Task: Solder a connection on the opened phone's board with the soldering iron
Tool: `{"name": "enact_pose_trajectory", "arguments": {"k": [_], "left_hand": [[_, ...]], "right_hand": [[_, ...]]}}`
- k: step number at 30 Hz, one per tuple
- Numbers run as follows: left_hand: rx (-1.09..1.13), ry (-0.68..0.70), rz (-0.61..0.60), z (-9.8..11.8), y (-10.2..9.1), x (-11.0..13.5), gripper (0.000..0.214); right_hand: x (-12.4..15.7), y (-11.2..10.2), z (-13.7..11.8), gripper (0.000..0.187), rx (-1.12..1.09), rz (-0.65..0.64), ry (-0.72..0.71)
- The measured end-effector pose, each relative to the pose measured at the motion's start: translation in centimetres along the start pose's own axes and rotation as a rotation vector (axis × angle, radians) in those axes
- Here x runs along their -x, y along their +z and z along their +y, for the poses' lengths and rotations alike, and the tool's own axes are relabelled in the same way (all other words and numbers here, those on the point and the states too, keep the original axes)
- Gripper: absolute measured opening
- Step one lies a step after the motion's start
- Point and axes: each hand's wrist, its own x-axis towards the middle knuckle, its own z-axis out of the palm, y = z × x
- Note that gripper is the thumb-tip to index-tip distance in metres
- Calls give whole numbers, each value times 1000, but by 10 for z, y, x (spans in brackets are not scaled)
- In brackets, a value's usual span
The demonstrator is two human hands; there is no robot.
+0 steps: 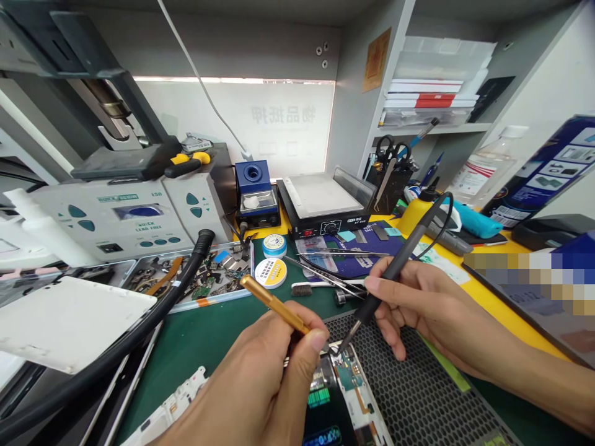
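Our left hand [260,384] pinches a gold tool [274,305], fingers closed round it. Right hand [418,303] grips a black iron [395,272] pen-style, tip down on the open phone [344,390], which lies on the mesh mat [418,384] at the bench's near edge. Tweezers [325,275] lie just behind.

Grey wall [279,43]; lit frosted panel [242,121]; shelf [437,129] on right.

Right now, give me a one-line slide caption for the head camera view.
Right hand brings a soldering iron to an opened phone's board while left hand holds a gold-handled tool.
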Motion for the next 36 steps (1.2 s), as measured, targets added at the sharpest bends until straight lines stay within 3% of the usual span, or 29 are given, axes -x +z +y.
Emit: {"name": "enact_pose_trajectory", "arguments": {"k": [4,8,24,36], "left_hand": [[-38,88,-60,-12,-3,-1,20],[-103,89,-39,-15,-3,-1,22],[-25,-15,-322,-3,-15,-7,30],[18,0,-317,18,-20,-9,30]], "right_hand": [[-2,0,0,19,0,7,1],[-1,1,-1,20,5,14,10],[-1,2,0,22,-11,-13,-21],[-1,1,1,23,-17,-45,-37]]}}
